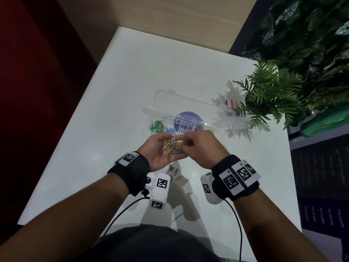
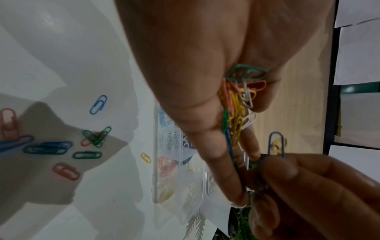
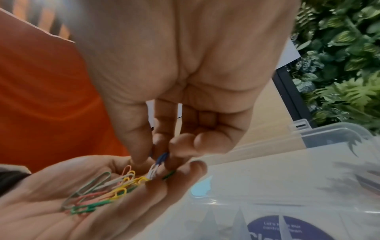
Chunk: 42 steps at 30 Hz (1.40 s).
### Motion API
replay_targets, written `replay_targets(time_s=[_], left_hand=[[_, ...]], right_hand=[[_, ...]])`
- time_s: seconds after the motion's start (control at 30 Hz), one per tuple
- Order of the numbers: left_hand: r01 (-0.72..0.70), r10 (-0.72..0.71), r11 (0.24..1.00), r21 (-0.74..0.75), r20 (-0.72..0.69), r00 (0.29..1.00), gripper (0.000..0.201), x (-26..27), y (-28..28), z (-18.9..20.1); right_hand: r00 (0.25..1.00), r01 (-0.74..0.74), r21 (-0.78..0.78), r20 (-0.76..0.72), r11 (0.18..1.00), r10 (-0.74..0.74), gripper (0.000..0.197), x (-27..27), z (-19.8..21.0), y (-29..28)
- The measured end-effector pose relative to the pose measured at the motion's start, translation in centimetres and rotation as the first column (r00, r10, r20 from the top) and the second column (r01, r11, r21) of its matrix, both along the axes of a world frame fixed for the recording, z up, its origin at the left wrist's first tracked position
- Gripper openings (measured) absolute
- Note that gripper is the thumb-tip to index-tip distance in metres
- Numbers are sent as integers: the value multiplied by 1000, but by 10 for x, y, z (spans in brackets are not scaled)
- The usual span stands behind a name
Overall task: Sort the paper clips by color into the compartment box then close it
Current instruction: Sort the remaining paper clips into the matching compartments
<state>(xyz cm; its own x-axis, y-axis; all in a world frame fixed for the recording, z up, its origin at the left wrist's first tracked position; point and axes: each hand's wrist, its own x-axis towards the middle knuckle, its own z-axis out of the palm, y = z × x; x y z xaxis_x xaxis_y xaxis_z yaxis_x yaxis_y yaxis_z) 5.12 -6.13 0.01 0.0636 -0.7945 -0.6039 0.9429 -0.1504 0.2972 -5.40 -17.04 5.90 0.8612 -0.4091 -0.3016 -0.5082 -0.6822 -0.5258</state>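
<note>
My left hand (image 1: 162,154) is palm up above the white table (image 1: 132,82), with a heap of mixed paper clips (image 1: 170,148) lying in it: yellow, green, pink, white. My right hand (image 1: 188,142) reaches into the heap, and its thumb and fingers (image 3: 160,151) pinch a blue clip (image 3: 162,157) that hangs together with a white one (image 3: 153,172). Just beyond the hands lies the clear compartment box (image 1: 149,129), lid open. It holds green clips (image 1: 156,126) at its left end, then blue (image 1: 170,129) and white (image 1: 182,130). Several loose clips (image 2: 94,138) lie on the table under my hands.
A round purple label (image 1: 187,121) shows through the box. A fern (image 1: 273,95) overhangs the table's right side, with a small red and white item (image 1: 230,103) beneath it. A dark red wall stands at the left. Wrist camera cables trail toward my body.
</note>
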Motion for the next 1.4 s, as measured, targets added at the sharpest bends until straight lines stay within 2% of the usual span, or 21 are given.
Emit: replay_targets(time_s=[0.13, 0.23, 0.47, 0.57, 0.7, 0.77, 0.9, 1.1, 1.17, 1.4], left_hand=[[23, -23, 1000, -5, 15, 1000, 50, 1, 1, 0], [45, -45, 999, 6, 43, 998, 45, 1, 2, -1], [77, -85, 996, 51, 189, 978, 17, 0, 0, 0], [56, -70, 996, 68, 216, 974, 14, -1, -1, -2], [-17, -1, 996, 89, 200, 980, 14, 1, -1, -6], [-66, 47, 992, 108, 176, 983, 14, 3, 1, -7], [-157, 136, 975, 158, 140, 981, 15, 10, 8, -10], [-203, 179, 959, 200, 130, 975, 15, 19, 23, -15], [-212, 189, 956, 200, 131, 973, 15, 22, 26, -14], [-223, 195, 954, 201, 148, 970, 16, 32, 29, -16]], right_hand=[[997, -60, 10, -54, 998, 61, 12, 6, 5, -1], [991, -95, -65, -95, 993, 89, 6, 10, 8, -3], [992, -66, -48, -110, 997, 60, 3, 14, 4, -5], [993, -86, -62, -89, 994, 80, 4, 14, 3, -5], [990, -129, -78, -64, 989, 124, 16, 11, 1, -6], [993, -103, -25, -59, 994, 102, 23, 10, -2, -9], [998, 11, 25, -54, 1000, -9, 13, 18, -9, -18], [984, 174, 46, -51, 984, -172, 16, 64, -34, -32], [974, 220, 73, -63, 973, -216, 12, 78, -43, -34], [961, 230, 55, -168, 972, -218, 8, 91, -74, -37]])
